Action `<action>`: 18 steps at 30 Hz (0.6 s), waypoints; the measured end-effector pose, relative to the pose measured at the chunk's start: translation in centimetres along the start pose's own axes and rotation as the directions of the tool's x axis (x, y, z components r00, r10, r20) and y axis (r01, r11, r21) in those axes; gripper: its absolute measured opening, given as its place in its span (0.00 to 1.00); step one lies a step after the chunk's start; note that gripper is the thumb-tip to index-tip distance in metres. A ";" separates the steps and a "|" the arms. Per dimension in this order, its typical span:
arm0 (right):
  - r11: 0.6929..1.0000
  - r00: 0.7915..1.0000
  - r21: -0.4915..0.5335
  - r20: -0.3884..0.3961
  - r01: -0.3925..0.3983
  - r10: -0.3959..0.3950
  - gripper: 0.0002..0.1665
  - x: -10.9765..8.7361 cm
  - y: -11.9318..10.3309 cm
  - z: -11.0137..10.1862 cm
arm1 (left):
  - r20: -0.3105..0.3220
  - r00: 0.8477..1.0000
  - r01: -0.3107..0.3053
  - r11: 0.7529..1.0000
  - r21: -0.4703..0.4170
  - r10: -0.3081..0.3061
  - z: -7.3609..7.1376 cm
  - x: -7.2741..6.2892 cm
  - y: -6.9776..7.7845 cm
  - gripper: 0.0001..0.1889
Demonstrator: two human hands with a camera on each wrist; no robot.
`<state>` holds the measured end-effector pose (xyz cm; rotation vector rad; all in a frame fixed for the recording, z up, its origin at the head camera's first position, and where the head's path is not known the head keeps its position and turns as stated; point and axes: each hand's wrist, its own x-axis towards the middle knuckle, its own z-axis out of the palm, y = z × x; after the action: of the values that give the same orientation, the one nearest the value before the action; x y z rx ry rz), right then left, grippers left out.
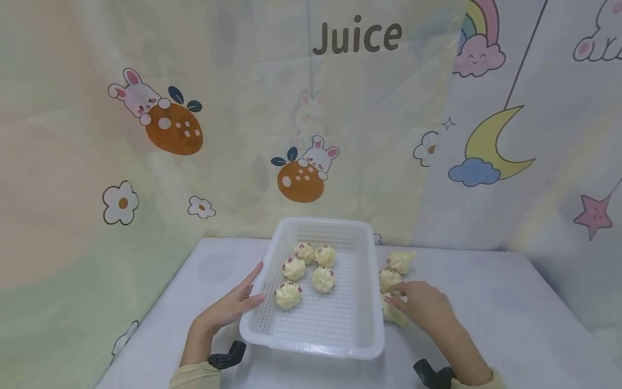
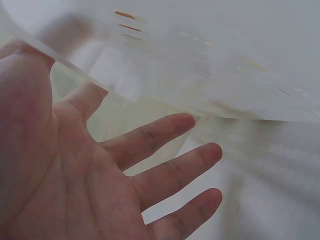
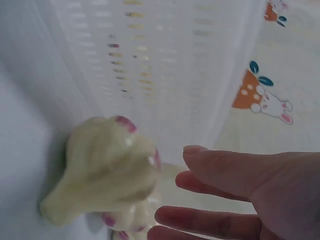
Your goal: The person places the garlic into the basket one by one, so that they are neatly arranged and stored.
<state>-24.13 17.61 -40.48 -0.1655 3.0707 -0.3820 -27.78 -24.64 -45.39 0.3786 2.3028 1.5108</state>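
Note:
A white plastic basket (image 1: 357, 324) with slotted walls holds several garlic bulbs (image 1: 289, 295) with purple-tinged tops, mostly in its left half. My left hand (image 1: 230, 308) is at the basket's left side, thumb and index fingertips at the rim. In the left wrist view the other fingers of this left hand (image 2: 120, 165) stretch out straight and spread. Along the basket's right side lie three more garlic bulbs (image 1: 401, 261). My right hand (image 1: 427, 305) reaches over the nearest ones. In the right wrist view a garlic bulb (image 3: 110, 165) lies just beyond the fingertips, with a gap between.
The white table (image 1: 495, 302) extends to both sides of the basket. Behind it hangs a printed curtain (image 1: 233, 162) with rabbits, flowers and a moon. Each wrist wears a black device (image 1: 228, 355).

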 end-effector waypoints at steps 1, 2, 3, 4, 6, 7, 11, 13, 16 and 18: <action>1.000 1.000 -0.002 -0.007 0.005 -0.005 0.22 -0.1 -0.3 0.2 | 0.000 1.000 0.001 1.000 -0.002 -0.001 0.0 0.0 0.0 0.41; 1.000 1.000 -0.007 -0.017 0.012 -0.012 0.21 -0.2 -0.6 0.4 | -0.001 1.000 0.002 1.000 -0.001 -0.002 0.0 -0.1 0.0 0.41; 1.000 1.000 -0.014 -0.022 0.019 -0.019 0.19 -0.3 -0.8 0.6 | 0.001 1.000 0.000 1.000 -0.003 0.000 0.1 -0.1 0.0 0.41; 0.999 0.999 -0.024 -0.029 0.030 -0.031 0.19 -0.4 -0.9 0.8 | 0.004 1.000 -0.002 1.000 -0.005 0.002 0.1 -0.1 0.1 0.41; 0.998 0.998 -0.039 -0.034 0.053 -0.055 0.19 -0.5 -1.0 1.2 | 0.007 1.000 -0.001 1.000 -0.006 0.001 0.1 -0.1 0.1 0.41; 0.997 0.997 -0.045 -0.037 0.063 -0.065 0.20 -0.5 -1.0 1.4 | 0.010 1.000 -0.001 1.000 -0.007 0.001 0.1 -0.1 0.1 0.41; 0.997 0.997 -0.033 -0.043 0.069 -0.070 0.24 -0.5 -1.0 2.0 | 0.023 1.000 -0.008 1.000 -0.017 0.009 0.0 -0.2 0.0 0.41; 0.999 0.998 -0.018 -0.045 0.046 -0.047 0.25 -0.4 -1.0 2.2 | 0.032 0.999 -0.020 0.999 -0.028 0.021 -0.1 -0.1 -0.2 0.41; 1.000 0.999 -0.009 -0.040 0.017 -0.018 0.24 -0.2 -1.1 2.4 | 0.040 0.998 -0.038 0.998 -0.040 0.040 -0.2 0.0 -0.3 0.41; 1.000 0.999 -0.010 -0.035 0.007 -0.008 0.21 -0.1 -1.2 2.5 | 0.041 0.998 -0.042 0.998 -0.043 0.043 -0.3 0.1 -0.4 0.41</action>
<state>-23.80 15.89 -42.62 -0.1727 3.1074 -0.3744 -27.95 -24.98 -45.67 0.4462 2.2401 1.5546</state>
